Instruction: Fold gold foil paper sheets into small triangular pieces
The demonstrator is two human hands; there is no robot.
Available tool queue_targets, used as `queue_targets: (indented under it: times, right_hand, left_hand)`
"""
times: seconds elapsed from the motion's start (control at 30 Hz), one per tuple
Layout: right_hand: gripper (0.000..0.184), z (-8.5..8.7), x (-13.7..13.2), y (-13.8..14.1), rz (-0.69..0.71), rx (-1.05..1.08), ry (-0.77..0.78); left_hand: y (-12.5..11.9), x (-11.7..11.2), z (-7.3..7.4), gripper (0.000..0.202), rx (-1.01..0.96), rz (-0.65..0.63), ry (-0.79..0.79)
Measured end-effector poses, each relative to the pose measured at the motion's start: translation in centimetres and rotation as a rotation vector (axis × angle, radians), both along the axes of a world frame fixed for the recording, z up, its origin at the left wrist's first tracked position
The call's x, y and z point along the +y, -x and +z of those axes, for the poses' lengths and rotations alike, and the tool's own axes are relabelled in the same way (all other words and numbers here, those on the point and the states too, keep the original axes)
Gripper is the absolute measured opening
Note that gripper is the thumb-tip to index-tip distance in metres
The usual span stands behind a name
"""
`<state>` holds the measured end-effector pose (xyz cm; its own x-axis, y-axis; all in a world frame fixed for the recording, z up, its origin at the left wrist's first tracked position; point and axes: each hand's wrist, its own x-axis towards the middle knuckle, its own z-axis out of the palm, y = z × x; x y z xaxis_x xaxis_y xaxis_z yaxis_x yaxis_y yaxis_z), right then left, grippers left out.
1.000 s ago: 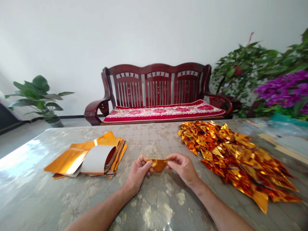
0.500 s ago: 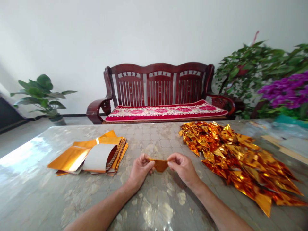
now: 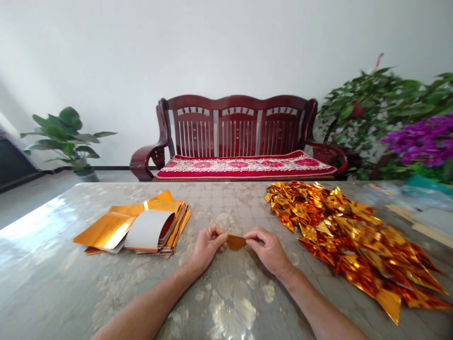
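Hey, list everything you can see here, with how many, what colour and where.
folded piece: one, gold, between the hands
paper stack: one, gold and grey, table's left side
folded pile: one, pieces uncountable, orange-gold, table's right side
table: one, grey-brown, foreground
bench: one, dark red, behind table
seat cover: one, red and white, on bench
potted plant: one, green, left
leafy plants: count unclear, green, right
flowers: one cluster, purple, right edge
plastic: count unclear, clear, far right
dark object: one, blackish, left edge
wall: one, white, background
left hand: one, bare, gripping folded piece
right hand: one, bare, gripping folded piece
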<state>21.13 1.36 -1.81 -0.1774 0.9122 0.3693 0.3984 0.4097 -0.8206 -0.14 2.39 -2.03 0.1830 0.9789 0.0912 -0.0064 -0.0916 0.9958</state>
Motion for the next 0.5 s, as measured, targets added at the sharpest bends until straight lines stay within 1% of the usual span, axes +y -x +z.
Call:
queue_targets:
  times: [0.1, 0.23, 0.4, 0.5]
  right_hand:
    - [0.011, 0.0, 0.0, -0.2, -0.003, -0.054, -0.043]
    - [0.012, 0.2, 0.0, -0.5, 0.019, -0.105, -0.046]
    - [0.012, 0.1, 0.1, -0.5, 0.03, -0.122, -0.042]
    - [0.011, 0.0, 0.2, -0.6, 0.021, -0.123, -0.045]
  left_hand:
    - [0.0, 0.0, -0.3, 0.023, 0.114, 0.024, -0.086]
    - [0.1, 0.1, -0.4, 0.019, 0.299, 0.075, -0.19]
    - [0.5, 0.2, 0.3, 0.024, 0.485, 0.072, -0.325]
    - [0.6, 0.2, 0.6, 0.027, 0.505, 0.065, -0.34]
